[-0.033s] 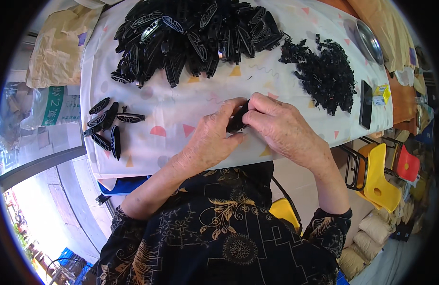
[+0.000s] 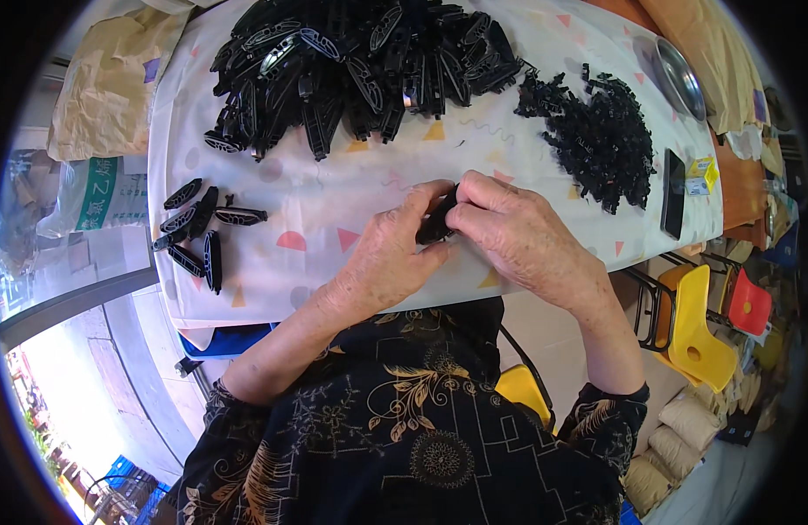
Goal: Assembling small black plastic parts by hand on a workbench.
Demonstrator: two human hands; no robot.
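Over the near middle of the table, my left hand [image 2: 391, 249] is closed around a long, dark plastic part [image 2: 436, 223], thumb on the near side and fingers on the far side. My right hand [image 2: 513, 227] pinches at the part's right edge with thumb and forefinger. Whether a smaller piece sits between those fingertips is hidden. A large heap of similar black, boat-shaped plastic parts [image 2: 334, 79] lies beyond my hands. Off to the right is a pile of small black plastic pieces [image 2: 601, 144]. Several of the long parts [image 2: 198, 219] form a loose group at the left.
A patterned white cloth [image 2: 316, 271] covers the table. At its right edge lie a black phone [image 2: 673, 192], a small yellow-and-white box [image 2: 701, 175] and a round metal dish [image 2: 679, 77]. Yellow [image 2: 697, 337] and red chairs [image 2: 749, 300] stand at right. A brown paper sack [image 2: 115, 87] is at far left.
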